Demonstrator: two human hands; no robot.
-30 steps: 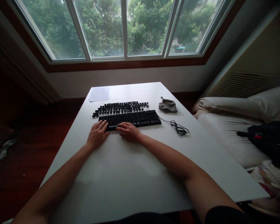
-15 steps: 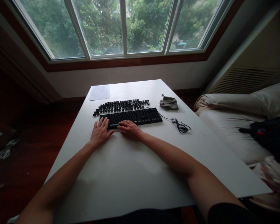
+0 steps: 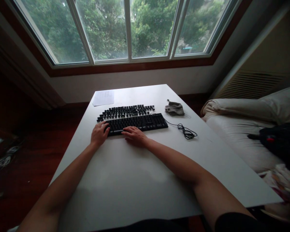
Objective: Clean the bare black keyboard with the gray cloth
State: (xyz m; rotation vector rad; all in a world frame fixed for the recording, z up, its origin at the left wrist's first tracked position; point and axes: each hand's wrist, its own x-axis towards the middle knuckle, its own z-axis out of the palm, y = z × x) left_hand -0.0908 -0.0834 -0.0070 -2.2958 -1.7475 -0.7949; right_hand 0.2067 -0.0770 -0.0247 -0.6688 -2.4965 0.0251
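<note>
A black keyboard [image 3: 140, 122] lies across the far half of the white table [image 3: 135, 180]. Rows of loose black keycaps [image 3: 125, 111] are laid out just behind it. My left hand [image 3: 99, 133] sits at the keyboard's left end with its fingers curled around that edge. My right hand [image 3: 135, 136] rests flat on the front edge near the middle-left, fingers spread over the keys. The keyboard's black cable [image 3: 186, 132] runs off its right end into a loose coil.
A crumpled grey cloth [image 3: 174, 109] lies right of the keycaps. A sheet of paper [image 3: 103, 97] sits at the far left corner. A bed with pale bedding [image 3: 244, 129] and a dark bag [image 3: 280, 143] stands close on the right. Windows fill the far wall.
My left hand has shifted left and curled its fingers around the keyboard's left end; before it lay flat with fingers spread. My right hand has stayed in place.
</note>
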